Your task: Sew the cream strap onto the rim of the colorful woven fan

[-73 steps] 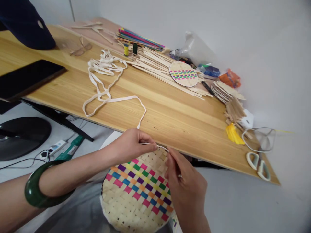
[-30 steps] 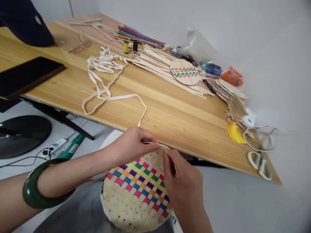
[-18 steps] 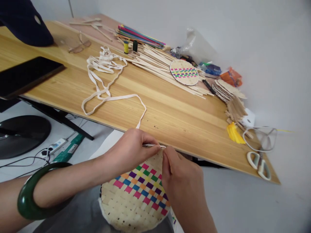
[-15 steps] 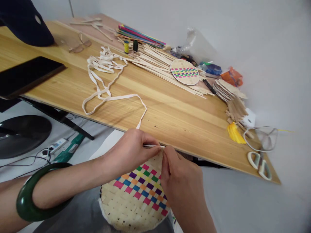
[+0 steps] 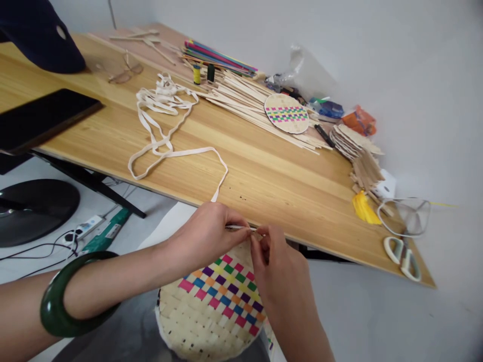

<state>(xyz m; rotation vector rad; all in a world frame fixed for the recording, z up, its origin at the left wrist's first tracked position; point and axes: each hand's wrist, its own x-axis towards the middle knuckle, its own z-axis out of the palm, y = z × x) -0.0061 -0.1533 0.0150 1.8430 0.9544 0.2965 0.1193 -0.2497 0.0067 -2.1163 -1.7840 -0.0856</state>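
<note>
A round woven bamboo disc (image 5: 204, 317) with a coloured checker band rests in front of me, below the table edge. At its top rim my left hand (image 5: 211, 229) pinches a white fabric tape (image 5: 216, 193) against the edge. My right hand (image 5: 279, 266) meets it there, thumb and forefinger pressed together on the rim; whatever lies between these fingertips is too small to make out. From the left hand the tape runs up onto the table into a loose tangled heap. A dark green bangle (image 5: 56, 306) circles the left forearm.
On the wooden table (image 5: 264, 176) lie bamboo strips (image 5: 241, 100), a smaller woven disc (image 5: 287, 113), thread spools (image 5: 196, 74), a dark tablet (image 5: 45, 118), a navy cap (image 5: 49, 40) and white-handled scissors (image 5: 403, 257). A power strip (image 5: 85, 227) is on the floor at left.
My right hand's fingers have shifted slightly up and curled at the rim, showing a gap behind the fingertips. The bangle has slid a little toward the left wrist. The left pinch stays put.
</note>
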